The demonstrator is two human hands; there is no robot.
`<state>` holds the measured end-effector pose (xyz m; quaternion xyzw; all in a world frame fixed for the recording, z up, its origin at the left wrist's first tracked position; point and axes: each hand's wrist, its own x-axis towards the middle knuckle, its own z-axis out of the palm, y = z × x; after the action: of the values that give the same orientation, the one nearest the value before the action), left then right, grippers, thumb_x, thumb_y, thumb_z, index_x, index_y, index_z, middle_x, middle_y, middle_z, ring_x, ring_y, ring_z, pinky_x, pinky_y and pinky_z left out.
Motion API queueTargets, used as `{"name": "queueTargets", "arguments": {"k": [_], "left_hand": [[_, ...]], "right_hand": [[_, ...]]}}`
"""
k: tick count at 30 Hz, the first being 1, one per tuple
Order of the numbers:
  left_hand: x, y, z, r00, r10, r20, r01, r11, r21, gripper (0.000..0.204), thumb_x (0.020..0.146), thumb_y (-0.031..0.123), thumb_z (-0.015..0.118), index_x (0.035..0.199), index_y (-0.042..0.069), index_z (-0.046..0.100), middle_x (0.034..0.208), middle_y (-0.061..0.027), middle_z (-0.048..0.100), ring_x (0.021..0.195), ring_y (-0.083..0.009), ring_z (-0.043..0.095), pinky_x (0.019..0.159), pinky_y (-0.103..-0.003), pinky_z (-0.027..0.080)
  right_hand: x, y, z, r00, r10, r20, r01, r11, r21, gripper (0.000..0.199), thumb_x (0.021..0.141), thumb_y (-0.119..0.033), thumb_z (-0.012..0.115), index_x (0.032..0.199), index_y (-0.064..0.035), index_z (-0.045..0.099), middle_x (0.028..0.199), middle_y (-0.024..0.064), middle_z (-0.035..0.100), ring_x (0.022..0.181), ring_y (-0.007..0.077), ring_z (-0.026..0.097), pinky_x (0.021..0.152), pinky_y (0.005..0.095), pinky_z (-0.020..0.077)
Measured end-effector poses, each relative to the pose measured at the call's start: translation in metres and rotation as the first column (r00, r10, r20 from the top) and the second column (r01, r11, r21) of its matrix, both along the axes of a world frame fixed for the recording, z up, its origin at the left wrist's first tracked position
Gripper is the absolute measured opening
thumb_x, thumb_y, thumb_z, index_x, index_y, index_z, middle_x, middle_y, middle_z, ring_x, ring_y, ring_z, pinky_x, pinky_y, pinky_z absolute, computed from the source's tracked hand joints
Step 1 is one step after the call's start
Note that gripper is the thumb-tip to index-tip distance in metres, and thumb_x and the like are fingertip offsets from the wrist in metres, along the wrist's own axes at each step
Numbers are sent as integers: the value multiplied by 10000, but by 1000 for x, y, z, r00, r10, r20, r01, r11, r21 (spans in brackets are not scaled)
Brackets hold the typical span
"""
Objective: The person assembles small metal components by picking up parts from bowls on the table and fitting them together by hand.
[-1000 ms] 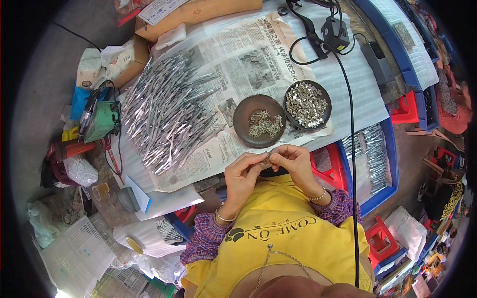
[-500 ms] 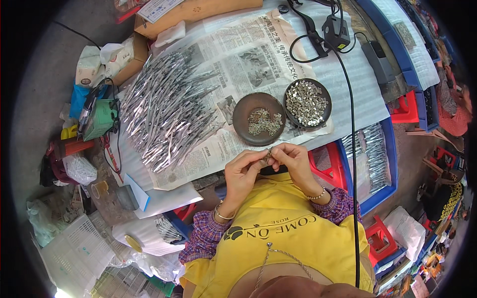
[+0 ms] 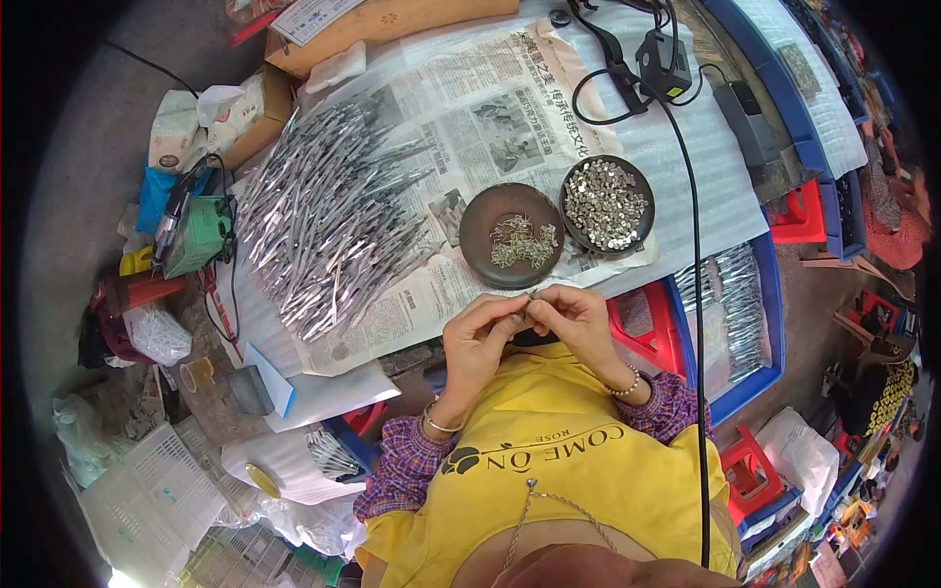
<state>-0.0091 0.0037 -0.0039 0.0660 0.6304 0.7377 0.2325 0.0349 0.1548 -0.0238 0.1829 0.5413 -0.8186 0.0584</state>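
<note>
You are holding both hands together just above the near edge of the desk [image 3: 686, 186], in front of your chest. Your left hand [image 3: 477, 338] and right hand [image 3: 578, 323] are meeting fingertip to fingertip, pinching a tiny metal piece [image 3: 530, 295] between them; it is too small to tell its shape.

Just beyond your fingers, the brown dish [image 3: 510, 235] is holding a thin scatter of small wire-like bits. Touching it on the right, the second dish [image 3: 607, 204] is sitting nearly full of small silvery parts.

On the newspaper [image 3: 490, 118] to your left, a large heap of slim silver tools [image 3: 323, 225] is lying spread out; more are lying in the blue tray [image 3: 745, 304] at your right, below the desk.

Judging by the full dish, plenty of work is remaining; which pile is finished, I cannot tell.
</note>
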Motion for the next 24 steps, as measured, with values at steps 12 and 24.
{"name": "queueTargets", "arguments": {"k": [12,24], "left_hand": [[3,-1,-5,993,-17,120,22,999,-45,165,832,-6,599,990,-2,647,824,-18,610,658,-45,511,568,-174,406],[2,4,0,970,-17,243,28,999,-41,170,834,-8,600,1002,-15,625,761,8,588,614,-28,474,545,-161,379]], "right_hand": [[-4,6,7,989,-74,-129,112,942,318,143,782,-10,653,914,27,614,794,40,618,687,67,601,582,185,473],[-9,14,1,968,-178,-178,241,857,456,148,754,-62,685,878,11,648,759,56,631,599,80,585,519,203,449]]}}
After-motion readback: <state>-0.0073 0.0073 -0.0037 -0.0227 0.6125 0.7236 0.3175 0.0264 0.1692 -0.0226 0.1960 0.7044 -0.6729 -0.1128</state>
